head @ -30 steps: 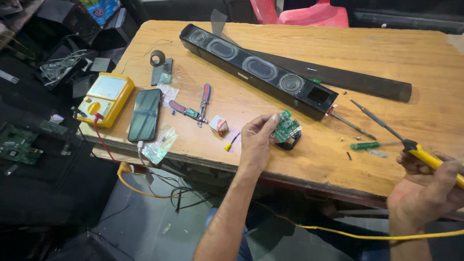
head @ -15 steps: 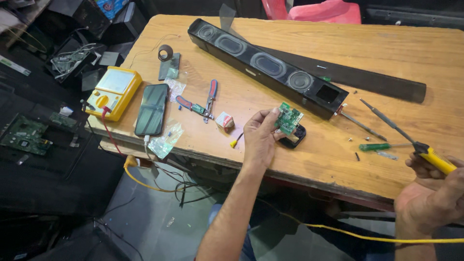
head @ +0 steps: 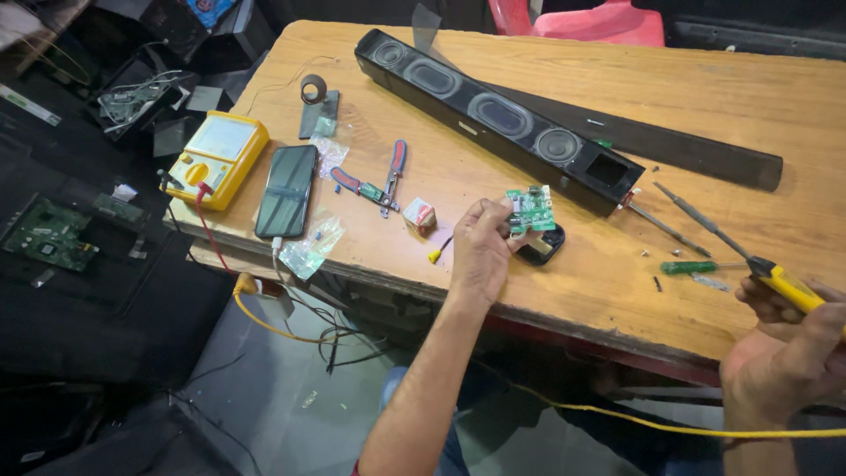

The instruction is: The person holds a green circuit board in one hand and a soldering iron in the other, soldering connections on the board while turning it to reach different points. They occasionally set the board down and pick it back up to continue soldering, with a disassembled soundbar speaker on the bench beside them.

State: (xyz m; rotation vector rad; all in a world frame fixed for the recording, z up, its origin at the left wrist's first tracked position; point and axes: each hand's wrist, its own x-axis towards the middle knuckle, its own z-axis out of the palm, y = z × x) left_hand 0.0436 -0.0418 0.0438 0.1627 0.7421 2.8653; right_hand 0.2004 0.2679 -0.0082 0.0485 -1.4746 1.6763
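My left hand (head: 480,247) holds a small green circuit board (head: 530,210) upright above the wooden table (head: 564,273), over a small black holder (head: 544,249). My right hand (head: 789,339) grips the yellow handle of a soldering iron (head: 749,260) at the table's right front edge; its thin metal tip points up and left, and a yellow cord trails from it below the table. A long black soundbar (head: 493,115) with its front open lies diagonally behind the board.
On the table's left sit a yellow multimeter (head: 216,159), a dark phone (head: 286,189), red-handled pliers (head: 379,181), a tape roll (head: 313,88) and a small red-and-white box (head: 419,214). A green screwdriver (head: 692,266) and loose screws lie near the iron. Electronic scrap covers the floor at left.
The view has shifted slightly. My left hand still holds the green board in the same place, and my right hand with the iron has barely moved.
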